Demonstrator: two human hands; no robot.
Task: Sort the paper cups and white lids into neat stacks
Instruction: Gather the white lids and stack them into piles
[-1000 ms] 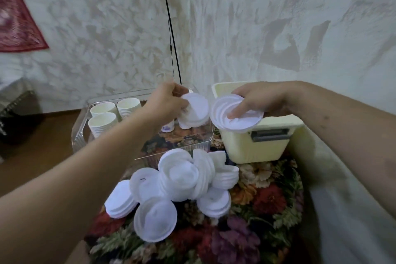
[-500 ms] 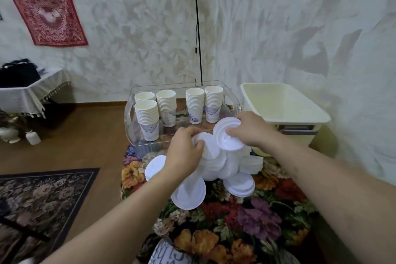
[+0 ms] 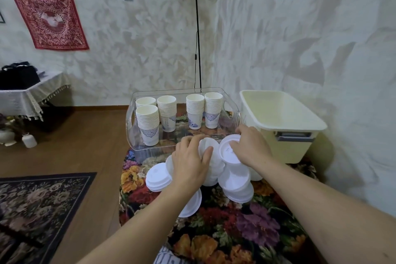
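Both hands work over a heap of white lids (image 3: 235, 180) lying on the floral-covered bench (image 3: 246, 227). The left hand (image 3: 190, 165) curls its grip round a small bunch of lids (image 3: 206, 146) held on edge at the top of the heap, thumb on the right side, fingers over the far side. The right hand (image 3: 249, 148) clamps its grip on a single lid (image 3: 229, 152) tilted toward the camera, fingers hooked over its far rim, just beside the left hand's bunch. More lids spread out loose below and to either side, some in short piles at the left (image 3: 157, 178) and right of the heap. Behind the heap a clear tray (image 3: 232, 109) holds five upright stacks of paper cups (image 3: 147, 124), two pairs and one further back. A cream bin (image 3: 285, 126) stands right of the tray, against the wall.
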